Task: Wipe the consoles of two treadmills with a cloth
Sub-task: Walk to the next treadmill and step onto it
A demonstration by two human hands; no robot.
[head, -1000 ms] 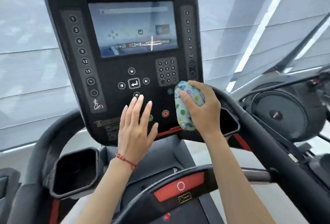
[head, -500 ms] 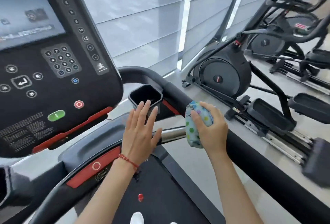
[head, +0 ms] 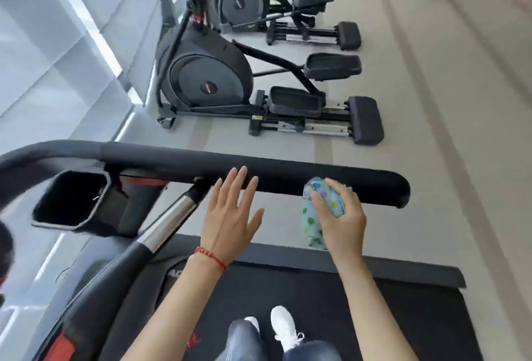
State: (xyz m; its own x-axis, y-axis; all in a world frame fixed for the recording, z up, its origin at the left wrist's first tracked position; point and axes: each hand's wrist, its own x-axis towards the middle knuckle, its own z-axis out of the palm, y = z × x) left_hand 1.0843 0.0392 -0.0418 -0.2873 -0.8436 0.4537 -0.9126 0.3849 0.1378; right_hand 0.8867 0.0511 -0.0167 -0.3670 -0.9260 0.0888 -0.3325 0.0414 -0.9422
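Note:
My right hand grips a bunched light-blue cloth with coloured dots, held just in front of the treadmill's black padded side handrail. My left hand floats flat with straight fingers, its fingertips reaching over the rail's lower edge; a red string bracelet circles that wrist. The treadmill console is out of view. A black cup holder from the console's side shows at the left.
I stand on the black treadmill belt in white shoes. A chrome and black handlebar slants below the cup holder. Two black elliptical trainers stand on the grey floor beyond the rail, beside a blind-covered window on the left.
The view has swung right and down, so the console has left the frame. Both hands came away from the console and now hover by the side handrail, the cloth still held.

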